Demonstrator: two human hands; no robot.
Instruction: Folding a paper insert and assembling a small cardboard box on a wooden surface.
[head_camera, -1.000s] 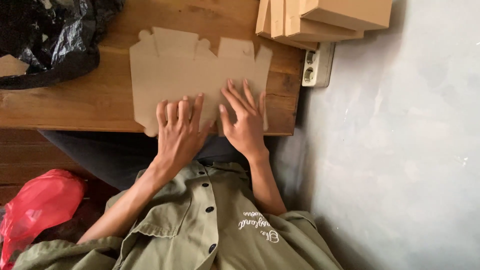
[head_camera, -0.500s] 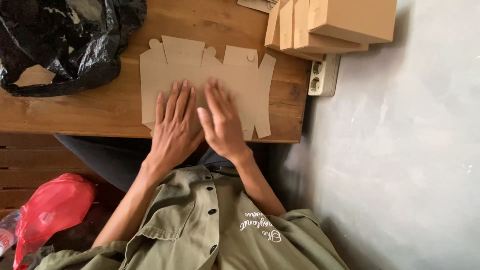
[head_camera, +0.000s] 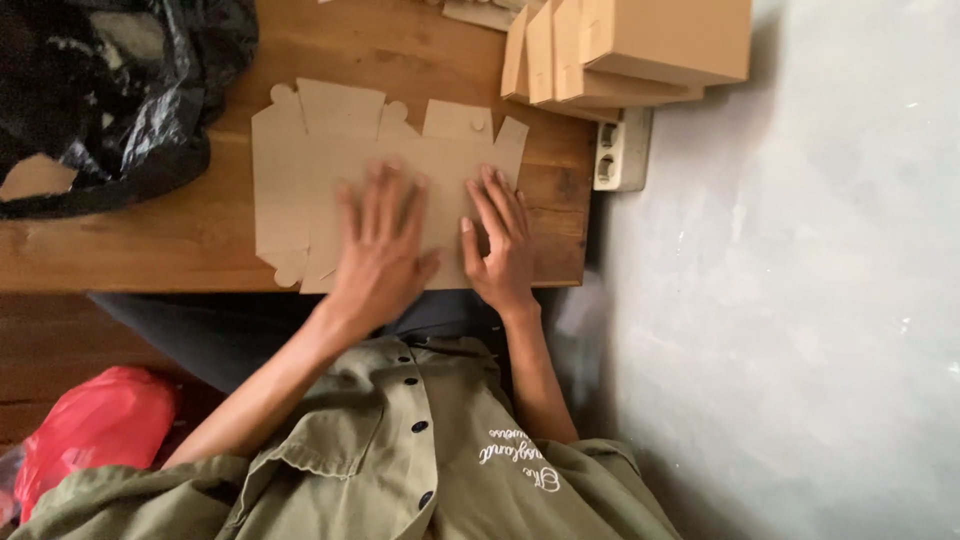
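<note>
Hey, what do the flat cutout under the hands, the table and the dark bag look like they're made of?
Flat cutout: thin brown cardboard, matte, with die-cut tabs and fold lines.
Table: wood or wood veneer, warm brown with visible grain and a slight sheen.
Dark bag: thin black plastic film, crinkled and glossy.

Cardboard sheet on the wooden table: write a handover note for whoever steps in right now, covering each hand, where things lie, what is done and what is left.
Left hand: flat, palm down on the cardboard sheet, fingers spread, blurred.
Right hand: flat on the sheet's right end, gripping nothing.
The sheet lies unfolded on the wooden table, tabs pointing away from the person.
Done: a stack of folded boxes sits at the table's far right corner, above a wall socket.
Left: this sheet has no flap raised yet.
A black plastic bag lies at the table's left; a red bag is on the floor.
</note>
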